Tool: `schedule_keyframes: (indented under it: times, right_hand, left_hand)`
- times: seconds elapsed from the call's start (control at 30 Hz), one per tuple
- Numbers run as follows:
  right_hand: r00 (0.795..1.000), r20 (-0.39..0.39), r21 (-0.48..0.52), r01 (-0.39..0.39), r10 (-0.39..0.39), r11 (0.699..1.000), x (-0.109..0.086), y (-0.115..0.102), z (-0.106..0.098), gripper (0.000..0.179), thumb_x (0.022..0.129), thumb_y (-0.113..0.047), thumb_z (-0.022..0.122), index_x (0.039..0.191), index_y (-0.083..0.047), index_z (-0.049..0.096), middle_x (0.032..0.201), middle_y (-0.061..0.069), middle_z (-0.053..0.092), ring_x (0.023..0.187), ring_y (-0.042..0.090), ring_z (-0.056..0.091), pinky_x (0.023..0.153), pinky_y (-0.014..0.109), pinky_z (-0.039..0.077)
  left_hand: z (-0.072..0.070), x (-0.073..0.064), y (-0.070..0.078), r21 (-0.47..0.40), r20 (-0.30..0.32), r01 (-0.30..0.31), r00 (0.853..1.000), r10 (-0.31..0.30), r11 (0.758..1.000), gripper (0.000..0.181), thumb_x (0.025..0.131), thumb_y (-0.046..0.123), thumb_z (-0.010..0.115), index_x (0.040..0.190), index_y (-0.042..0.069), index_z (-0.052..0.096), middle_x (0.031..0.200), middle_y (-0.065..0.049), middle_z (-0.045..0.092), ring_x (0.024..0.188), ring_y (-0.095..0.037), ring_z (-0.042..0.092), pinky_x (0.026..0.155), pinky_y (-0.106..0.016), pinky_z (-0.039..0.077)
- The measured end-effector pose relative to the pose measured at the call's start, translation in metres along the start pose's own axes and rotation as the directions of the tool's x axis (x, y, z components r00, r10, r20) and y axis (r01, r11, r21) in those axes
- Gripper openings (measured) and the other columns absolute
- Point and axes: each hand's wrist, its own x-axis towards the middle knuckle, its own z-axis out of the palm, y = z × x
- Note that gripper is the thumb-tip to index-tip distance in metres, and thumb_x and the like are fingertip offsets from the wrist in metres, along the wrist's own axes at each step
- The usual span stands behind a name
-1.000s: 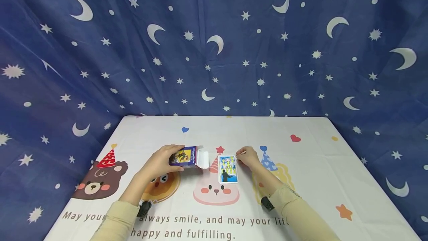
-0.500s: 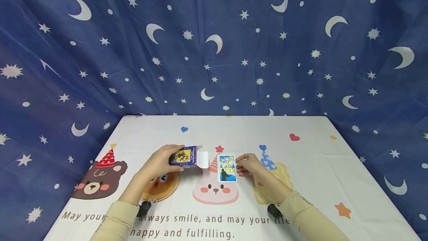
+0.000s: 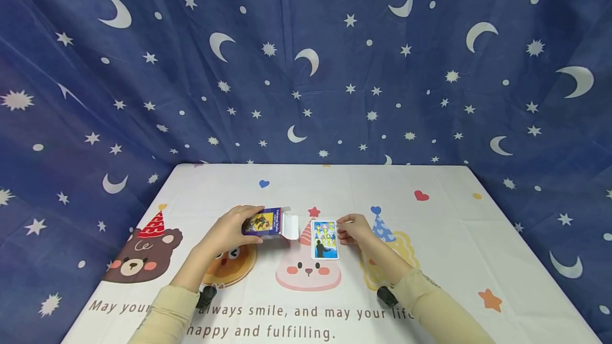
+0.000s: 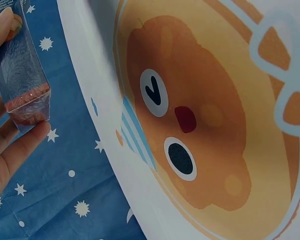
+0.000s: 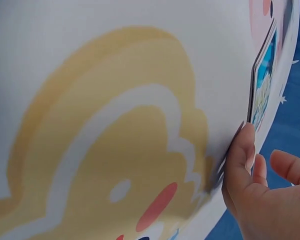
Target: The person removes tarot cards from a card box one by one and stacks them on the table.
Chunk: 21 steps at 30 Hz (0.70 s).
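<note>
My left hand (image 3: 230,231) grips a small blue and yellow card box (image 3: 263,223), thumb on the near side and fingers over the far side. The box's white end flap (image 3: 289,226) stands out to the right. In the left wrist view the box (image 4: 22,67) shows a clear wrap over its end. Just right of the box, a stack of picture cards (image 3: 325,240) lies face up on the table. My right hand (image 3: 355,230) touches the stack's right edge with its fingertips. The right wrist view shows that hand's thumb (image 5: 290,165) apart from the cards (image 5: 265,80).
A white cloth (image 3: 382,185) printed with cartoon animals and lettering covers the table. Behind it hangs a dark blue curtain (image 3: 268,115) with moons and stars. Black wrist cameras, such as the one on the right wrist (image 3: 387,297), sit close above the cloth.
My right hand has come slightly nearer along the stack's right edge, and its fingers have shifted. The stack has moved a touch to the left. The left hand and box have stayed put.
</note>
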Motion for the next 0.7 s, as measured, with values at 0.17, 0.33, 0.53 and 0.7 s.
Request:
schedule_keyframes:
  times: [0.17, 0.33, 0.53, 0.7]
  right_hand:
    - [1.000, 0.003, -0.003, 0.006, -0.006, 1.000, 0.0022, -0.0010, 0.0007, 0.022, 0.090, -0.001, 0.052, 0.110, 0.007, 0.055, 0.074, 0.006, 0.059, 0.054, 0.008, 0.053, 0.053, 0.021, 0.054]
    - [1.000, -0.002, 0.014, 0.019, -0.019, 1.000, 0.0030, -0.0020, 0.0002, 0.022, 0.090, -0.001, 0.052, 0.110, 0.007, 0.055, 0.073, 0.006, 0.058, 0.053, 0.008, 0.053, 0.051, 0.020, 0.054]
    - [1.000, 0.005, 0.011, 0.018, -0.018, 1.000, 0.0036, -0.0015, 0.0005, 0.022, 0.090, -0.001, 0.052, 0.110, 0.006, 0.055, 0.073, 0.006, 0.059, 0.052, 0.007, 0.052, 0.051, 0.020, 0.053]
    - [1.000, 0.008, 0.004, 0.021, -0.021, 1.000, 0.0033, -0.0009, 0.0005, 0.022, 0.090, -0.001, 0.052, 0.110, 0.006, 0.056, 0.074, 0.006, 0.059, 0.052, 0.007, 0.052, 0.051, 0.019, 0.053]
  left_hand:
    - [-0.0004, 0.0000, 0.0002, 0.001, -0.001, -0.001, 1.000, 0.001, 1.000, 0.077, 0.069, 0.032, 0.083, 0.137, 0.012, 0.050, 0.133, -0.014, 0.055, 0.123, -0.035, 0.050, 0.101, -0.055, 0.042]
    - [-0.0006, 0.0007, 0.0001, 0.003, -0.004, -0.006, 1.000, 0.006, 1.000, 0.077, 0.069, 0.033, 0.083, 0.136, 0.012, 0.050, 0.133, -0.014, 0.055, 0.123, -0.035, 0.051, 0.101, -0.054, 0.042]
    - [-0.0009, 0.0005, 0.0008, 0.002, -0.002, -0.006, 1.000, 0.006, 1.000, 0.077, 0.069, 0.032, 0.083, 0.136, 0.012, 0.050, 0.134, -0.014, 0.055, 0.123, -0.035, 0.050, 0.102, -0.054, 0.042]
    - [-0.0007, 0.0004, 0.0018, 0.003, 0.001, -0.009, 1.000, 0.009, 1.000, 0.077, 0.069, 0.032, 0.083, 0.136, 0.012, 0.051, 0.133, -0.013, 0.055, 0.123, -0.035, 0.051, 0.102, -0.054, 0.042]
